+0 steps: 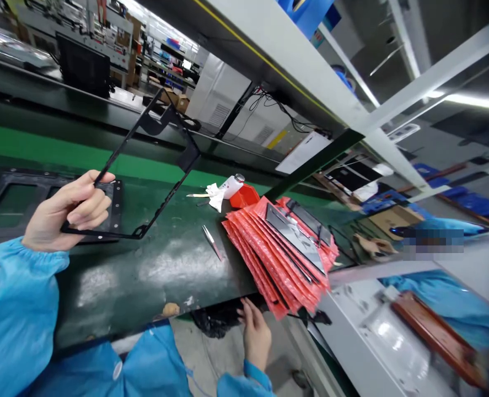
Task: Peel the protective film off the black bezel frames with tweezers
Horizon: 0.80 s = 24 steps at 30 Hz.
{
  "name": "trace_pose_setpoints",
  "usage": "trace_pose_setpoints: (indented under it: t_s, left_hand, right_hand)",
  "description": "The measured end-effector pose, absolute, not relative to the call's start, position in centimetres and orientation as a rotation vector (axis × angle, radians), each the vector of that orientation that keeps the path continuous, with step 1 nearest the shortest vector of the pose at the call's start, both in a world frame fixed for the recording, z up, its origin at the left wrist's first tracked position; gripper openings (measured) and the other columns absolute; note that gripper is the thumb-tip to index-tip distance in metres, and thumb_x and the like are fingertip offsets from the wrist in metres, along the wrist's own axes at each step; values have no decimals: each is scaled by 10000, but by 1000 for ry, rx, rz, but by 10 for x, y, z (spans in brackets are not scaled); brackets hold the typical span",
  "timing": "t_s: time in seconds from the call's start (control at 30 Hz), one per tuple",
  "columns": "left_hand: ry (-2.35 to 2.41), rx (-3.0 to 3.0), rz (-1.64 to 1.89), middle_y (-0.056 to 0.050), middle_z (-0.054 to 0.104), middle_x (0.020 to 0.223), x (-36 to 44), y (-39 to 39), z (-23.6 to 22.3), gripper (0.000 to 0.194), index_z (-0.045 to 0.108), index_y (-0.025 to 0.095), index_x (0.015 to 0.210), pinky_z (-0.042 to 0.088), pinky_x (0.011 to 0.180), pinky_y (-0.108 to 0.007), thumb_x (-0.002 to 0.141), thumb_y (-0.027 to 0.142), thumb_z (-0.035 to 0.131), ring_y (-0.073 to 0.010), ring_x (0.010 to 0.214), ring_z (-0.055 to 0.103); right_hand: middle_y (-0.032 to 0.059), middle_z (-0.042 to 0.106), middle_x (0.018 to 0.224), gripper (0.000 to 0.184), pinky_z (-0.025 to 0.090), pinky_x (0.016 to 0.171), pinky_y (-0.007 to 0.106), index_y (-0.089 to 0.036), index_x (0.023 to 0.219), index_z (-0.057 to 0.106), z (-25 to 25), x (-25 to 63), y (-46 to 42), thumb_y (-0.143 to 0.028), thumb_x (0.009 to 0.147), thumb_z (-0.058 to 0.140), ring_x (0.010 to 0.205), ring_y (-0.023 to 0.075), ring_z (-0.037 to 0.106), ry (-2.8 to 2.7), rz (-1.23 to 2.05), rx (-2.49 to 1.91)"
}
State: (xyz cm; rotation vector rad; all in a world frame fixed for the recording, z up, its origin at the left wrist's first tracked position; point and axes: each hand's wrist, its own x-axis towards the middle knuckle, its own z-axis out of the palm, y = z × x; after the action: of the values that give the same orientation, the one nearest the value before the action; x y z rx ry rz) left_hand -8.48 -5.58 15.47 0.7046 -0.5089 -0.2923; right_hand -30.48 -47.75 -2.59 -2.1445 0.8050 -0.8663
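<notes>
My left hand (73, 212) is closed on a thin black rectangular bezel frame (190, 154), raised and tilted above the green work surface. Just behind that hand, a larger black panel with openings (0, 173) lies flat. Low in front, my right hand (256, 333) is at the table edge, fingers stretched out and apart, with nothing visible in it. Closest to it is a stack of red bubble-wrap sleeves (261, 248), with dark flat panels (294, 237) on top. Tweezers (212, 242) lie on the surface between my hands.
Behind the tweezers are a white bottle (232, 186), crumpled white tissue (215, 197) and a red bin (244, 197). A black bag (213, 325) hangs under the table edge. A metal shelf (269, 49) slants overhead. To the right, another person in blue (438, 226) is nearby.
</notes>
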Motion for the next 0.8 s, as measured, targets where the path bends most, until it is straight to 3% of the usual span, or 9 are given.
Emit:
trace_pose_setpoints:
  t_s: [0.1,0.27,0.37,0.57,0.7,0.8]
  left_hand:
    - [-514,736,-302,66,221,469,-87,-58,157,392,578,47,1148,244,389,-162,906,23,271,-87,429,167]
    - [-503,768,-355,68,209,467,-91,-60,154,346,576,77,1155,243,403,-155,910,43,334,-86,435,157]
    - [-473,779,-384,77,214,469,-92,-62,152,296,576,94,1150,222,406,-147,920,81,390,-73,434,136]
    - [-452,760,-447,82,260,471,-89,-65,148,263,565,103,1160,202,408,-140,928,128,444,-55,430,165]
    - [-440,726,-463,84,272,454,-88,-67,145,223,585,116,1114,201,389,-141,923,151,476,-54,418,159]
    - [-445,686,-512,84,267,446,-88,-71,143,202,598,122,1084,190,370,-136,914,154,496,-56,411,157]
  right_hand:
    - [85,701,683,583,507,512,309,-134,908,713,-33,-303,-490,-662,791,495,501,215,630,824,-681,-2248]
    - [141,700,917,406,505,723,363,-167,817,695,-35,-302,-507,-512,742,494,776,271,660,783,-602,-2344]
    - [116,700,842,327,519,736,365,-185,775,664,-39,-296,-507,-443,685,484,792,277,673,683,-502,-2343]
    - [135,673,914,297,540,670,352,-184,799,630,-40,-290,-504,-424,694,491,759,271,692,661,-438,-2345]
    - [80,708,756,345,561,670,323,-188,744,692,-3,-293,-491,-519,712,604,736,267,694,515,-210,-2329]
    - [77,731,882,449,561,781,307,-174,978,715,51,-286,-470,-566,772,636,838,259,696,405,-70,-2160]
